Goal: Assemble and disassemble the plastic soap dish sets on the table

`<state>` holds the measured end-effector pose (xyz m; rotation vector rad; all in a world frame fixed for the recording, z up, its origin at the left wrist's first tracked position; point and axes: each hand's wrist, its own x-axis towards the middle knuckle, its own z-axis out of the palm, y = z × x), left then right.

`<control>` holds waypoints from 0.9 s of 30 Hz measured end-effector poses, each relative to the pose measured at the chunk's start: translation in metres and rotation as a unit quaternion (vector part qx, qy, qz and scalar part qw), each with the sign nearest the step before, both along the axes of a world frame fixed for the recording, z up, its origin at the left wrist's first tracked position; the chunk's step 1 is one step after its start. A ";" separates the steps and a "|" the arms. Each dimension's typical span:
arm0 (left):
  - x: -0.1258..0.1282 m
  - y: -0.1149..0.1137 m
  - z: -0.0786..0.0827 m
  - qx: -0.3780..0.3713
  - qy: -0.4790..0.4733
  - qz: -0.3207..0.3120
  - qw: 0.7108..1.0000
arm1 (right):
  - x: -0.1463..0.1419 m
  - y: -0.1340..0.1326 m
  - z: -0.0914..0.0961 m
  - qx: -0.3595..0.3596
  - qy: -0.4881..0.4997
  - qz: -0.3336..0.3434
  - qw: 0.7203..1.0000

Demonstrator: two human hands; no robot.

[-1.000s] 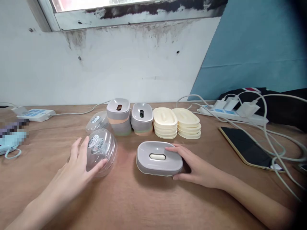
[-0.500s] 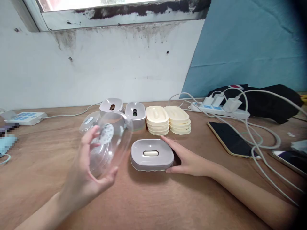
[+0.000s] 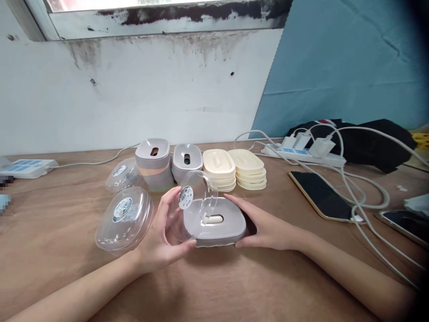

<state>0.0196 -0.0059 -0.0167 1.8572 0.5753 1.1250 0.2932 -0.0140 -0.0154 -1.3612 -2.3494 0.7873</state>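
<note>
My left hand (image 3: 166, 232) grips a clear plastic cover (image 3: 201, 192) with a round white label, tilted over the left end of a grey oval box (image 3: 221, 219). A cream piece shows through the slot in the box's top. At the box's right end, my right hand (image 3: 261, 223) holds it between thumb and fingers. Left of my left hand lie a large clear cover (image 3: 125, 219) and another clear cover (image 3: 122, 174) behind it, both labelled. Grey slotted boxes (image 3: 153, 156) are stacked at the back, with a second grey stack (image 3: 187, 158) alongside.
Two stacks of cream lids (image 3: 219, 165) (image 3: 248, 165) stand beside the grey ones. To the right are a phone (image 3: 321, 194), a power strip (image 3: 308, 154) with plugged chargers, looping white cables and a second phone (image 3: 405, 228). Another power strip (image 3: 28, 166) lies at the far left.
My left hand has brought the clear cover rightward and down to the grey box. The large clear cover on the left now shows fully. My right hand stays at the box.
</note>
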 end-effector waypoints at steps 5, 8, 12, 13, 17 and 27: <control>0.001 0.002 0.000 -0.017 0.004 -0.001 1.000 | -0.002 -0.002 0.002 -0.007 0.017 -0.006 1.000; 0.001 0.002 0.001 -0.038 -0.002 -0.003 0.999 | -0.003 -0.002 0.004 -0.005 0.029 -0.008 1.000; -0.001 0.001 0.001 -0.057 0.029 0.011 0.998 | -0.004 -0.001 0.005 0.010 0.044 0.009 0.999; -0.002 0.001 0.000 -0.054 0.037 0.015 0.998 | -0.004 -0.001 0.005 0.015 0.046 0.012 0.999; -0.003 0.001 0.000 -0.038 0.046 0.015 0.998 | -0.002 -0.001 0.004 0.019 0.045 0.011 0.999; -0.003 -0.001 0.003 -0.015 0.020 0.012 1.000 | -0.002 -0.001 0.003 0.025 0.039 0.014 0.999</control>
